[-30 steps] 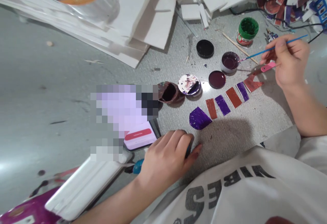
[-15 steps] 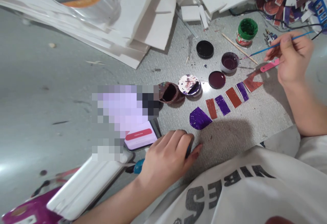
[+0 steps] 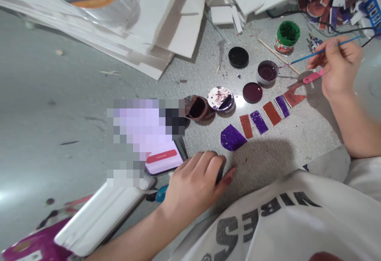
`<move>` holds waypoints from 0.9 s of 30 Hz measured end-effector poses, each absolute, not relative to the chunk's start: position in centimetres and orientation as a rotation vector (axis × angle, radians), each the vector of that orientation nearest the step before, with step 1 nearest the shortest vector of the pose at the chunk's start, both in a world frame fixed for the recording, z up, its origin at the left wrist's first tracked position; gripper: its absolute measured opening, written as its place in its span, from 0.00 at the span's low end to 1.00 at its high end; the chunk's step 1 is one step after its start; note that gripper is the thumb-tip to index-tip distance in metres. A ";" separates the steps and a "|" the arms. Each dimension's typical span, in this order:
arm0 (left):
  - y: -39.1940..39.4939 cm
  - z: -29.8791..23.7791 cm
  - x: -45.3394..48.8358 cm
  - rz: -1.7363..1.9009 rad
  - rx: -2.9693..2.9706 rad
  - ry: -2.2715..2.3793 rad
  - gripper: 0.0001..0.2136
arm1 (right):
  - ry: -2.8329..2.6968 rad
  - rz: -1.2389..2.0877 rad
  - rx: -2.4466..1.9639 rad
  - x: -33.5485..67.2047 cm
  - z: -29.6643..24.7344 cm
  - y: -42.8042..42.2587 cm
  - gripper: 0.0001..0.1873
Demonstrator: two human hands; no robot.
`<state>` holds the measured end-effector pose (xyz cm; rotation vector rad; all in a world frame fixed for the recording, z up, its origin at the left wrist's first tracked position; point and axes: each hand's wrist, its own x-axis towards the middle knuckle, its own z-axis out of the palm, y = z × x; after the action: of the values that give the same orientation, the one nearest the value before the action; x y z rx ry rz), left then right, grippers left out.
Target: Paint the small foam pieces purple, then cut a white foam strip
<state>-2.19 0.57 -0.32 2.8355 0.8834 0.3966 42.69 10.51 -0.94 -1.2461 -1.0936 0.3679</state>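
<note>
My right hand (image 3: 342,68) pinches a thin blue paintbrush (image 3: 315,54), its tip by the rim of a small cup of dark paint (image 3: 268,73). A pink-handled tool (image 3: 312,77) lies under that hand, its far end hidden. My left hand (image 3: 196,177) rests on the table with curled fingers over a teal-handled tool (image 3: 161,193); most of the tool is covered. Between the hands lies a row of painted pieces: a purple rounded one (image 3: 233,138), narrow brown and purple strips (image 3: 258,122), and a notched reddish-brown one (image 3: 294,96).
Beside the cup are a dark-filled lid (image 3: 253,93), a black lid (image 3: 238,57), a green paint jar (image 3: 287,36), a brown jar (image 3: 198,108) and a paint-smeared white lid (image 3: 220,98). A phone (image 3: 165,161) lies left. White boards (image 3: 178,26) and painted scraps (image 3: 330,2) lie behind.
My right hand and the brush have shifted slightly left, the tip staying by the cup. My left hand and the painted pieces stay put.
</note>
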 end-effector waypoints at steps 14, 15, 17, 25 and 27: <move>0.4 -0.5 -2.3 0.398 2.837 0.903 0.09 | -0.989 0.485 -1.291 42.1 -1.6 10.8 0.40; 0.4 -0.5 -2.3 0.400 2.837 0.906 0.09 | -0.983 0.482 -1.303 42.3 -1.9 10.8 0.40; 0.4 -0.5 -2.3 0.396 2.839 0.908 0.09 | -0.964 0.470 -1.320 42.8 -2.2 11.0 0.39; 0.5 -0.5 -2.3 0.397 2.836 0.906 0.08 | -0.937 0.383 -1.263 42.8 -1.2 11.1 0.38; 0.4 -0.6 -2.3 0.394 2.837 0.910 0.08 | -0.928 0.415 -1.251 42.4 -1.0 11.0 0.37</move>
<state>-2.31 0.42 -0.62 2.8366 0.9104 0.3942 42.41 10.97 -1.00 -1.2513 -0.9280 0.4147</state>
